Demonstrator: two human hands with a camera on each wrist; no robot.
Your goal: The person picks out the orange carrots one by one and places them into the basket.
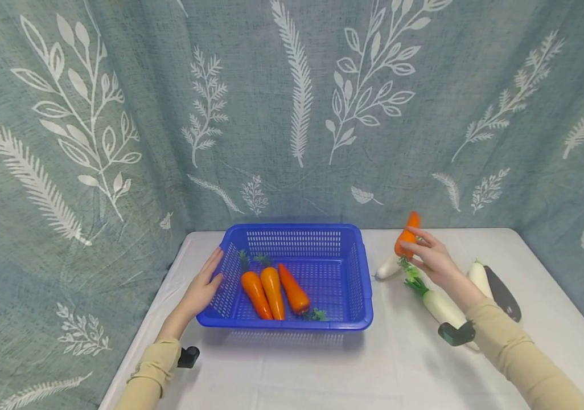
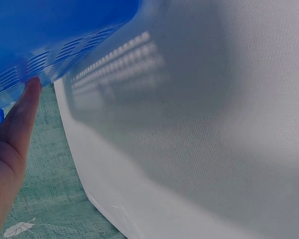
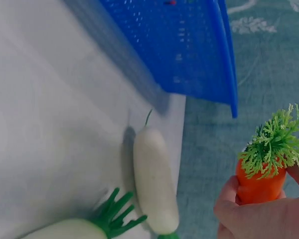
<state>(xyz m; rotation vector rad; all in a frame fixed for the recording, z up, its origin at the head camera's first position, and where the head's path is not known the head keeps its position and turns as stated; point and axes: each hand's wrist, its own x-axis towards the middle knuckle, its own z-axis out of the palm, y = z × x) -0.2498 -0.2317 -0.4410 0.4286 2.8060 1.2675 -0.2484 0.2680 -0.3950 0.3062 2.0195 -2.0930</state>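
Observation:
My right hand (image 1: 434, 259) grips an orange carrot (image 1: 407, 234) by its thick end, raised over the right part of the table. In the right wrist view the leafy green top of the carrot (image 3: 261, 186) sticks out past the fingers. My left hand (image 1: 205, 287) lies with straight fingers against the left side of the blue basket (image 1: 284, 325); the left wrist view shows its thumb (image 2: 25, 114) at the slotted wall. Inside the basket, toward the left and middle, lie three carrots (image 1: 272, 290) with green tops.
Below the carrot in my right hand lies a long white vegetable (image 3: 154, 179) with a thin tail. A white radish (image 1: 443, 307) with green stems is partly under the right forearm. Farther right are another white vegetable (image 1: 478, 278) and a dark eggplant (image 1: 504, 296). A patterned curtain (image 1: 271, 114) hangs behind.

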